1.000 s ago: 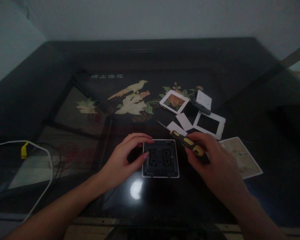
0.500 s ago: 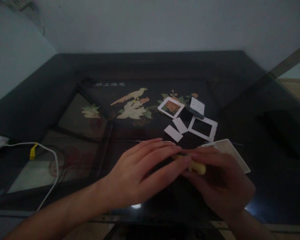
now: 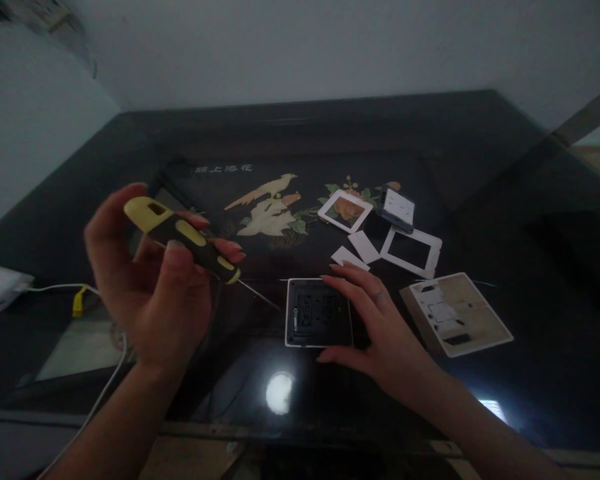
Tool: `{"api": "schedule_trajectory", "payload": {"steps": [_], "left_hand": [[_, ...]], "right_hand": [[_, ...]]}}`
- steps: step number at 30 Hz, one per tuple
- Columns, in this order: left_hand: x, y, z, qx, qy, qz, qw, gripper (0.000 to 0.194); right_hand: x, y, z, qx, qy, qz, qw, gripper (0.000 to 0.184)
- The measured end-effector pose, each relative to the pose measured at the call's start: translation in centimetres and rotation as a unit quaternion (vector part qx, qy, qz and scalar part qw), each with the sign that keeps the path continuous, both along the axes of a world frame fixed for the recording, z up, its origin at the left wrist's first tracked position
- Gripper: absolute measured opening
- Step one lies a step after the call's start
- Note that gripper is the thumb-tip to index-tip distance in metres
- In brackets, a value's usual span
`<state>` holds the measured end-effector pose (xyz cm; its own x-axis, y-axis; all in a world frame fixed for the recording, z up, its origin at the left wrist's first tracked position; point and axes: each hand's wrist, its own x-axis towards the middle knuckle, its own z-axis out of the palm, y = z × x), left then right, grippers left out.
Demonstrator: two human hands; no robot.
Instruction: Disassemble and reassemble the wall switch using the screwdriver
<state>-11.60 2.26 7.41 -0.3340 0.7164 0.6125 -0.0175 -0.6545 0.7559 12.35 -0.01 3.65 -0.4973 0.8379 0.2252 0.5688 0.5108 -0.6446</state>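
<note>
A yellow-and-black screwdriver [image 3: 193, 240] is held in my left hand [image 3: 153, 287], fingers wrapped about its handle. Its thin shaft slopes down to the right, and the tip appears just left of a wall switch panel [image 3: 317, 313]. This square panel has a black inner face, a thin white rim and a screw at its left side. My right hand [image 3: 375, 320] grips the panel's right part, fingers over the far edge and thumb at the near edge. Right of that hand sits an open white mounting box [image 3: 460, 313].
Behind the panel lie two white frames [image 3: 345, 211] [image 3: 413, 252], two white rectangular plates [image 3: 364, 247] [image 3: 350, 258] and a grey-and-white switch module [image 3: 397, 209]. A white adapter [image 3: 3, 287] with a cable lies at the left. Glass covers the dark table [image 3: 250, 387].
The screwdriver, earlier at both hands, is now in my left hand, which has moved left and up. My right hand has moved left onto the switch panel, uncovering the mounting box.
</note>
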Motion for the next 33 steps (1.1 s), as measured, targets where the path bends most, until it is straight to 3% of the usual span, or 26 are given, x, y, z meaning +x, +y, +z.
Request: {"api": "schedule_trajectory", "payload": {"steps": [4, 12, 26, 33], "left_hand": [[0.3, -0.2, -1.3, -0.035, 0.004, -0.052, 0.998, 0.032], [0.5, -0.1, -1.8, 0.000, 0.029, -0.019, 0.999, 0.039], [0.5, -0.3, -1.7, -0.013, 0.067, -0.031, 0.997, 0.036], [0.3, -0.3, -2.2, 0.017, 0.095, -0.036, 0.995, 0.039]], "right_hand": [[-0.5, 0.0, -1.1, -0.063, -0.047, 0.020, 0.997, 0.096], [-0.5, -0.3, -1.4, -0.093, -0.054, 0.009, 0.994, 0.089], [-0.4, -0.2, -1.5, -0.078, -0.055, 0.007, 0.995, 0.082], [-0.5, -0.3, -1.4, -0.075, -0.057, 0.010, 0.995, 0.083]]}}
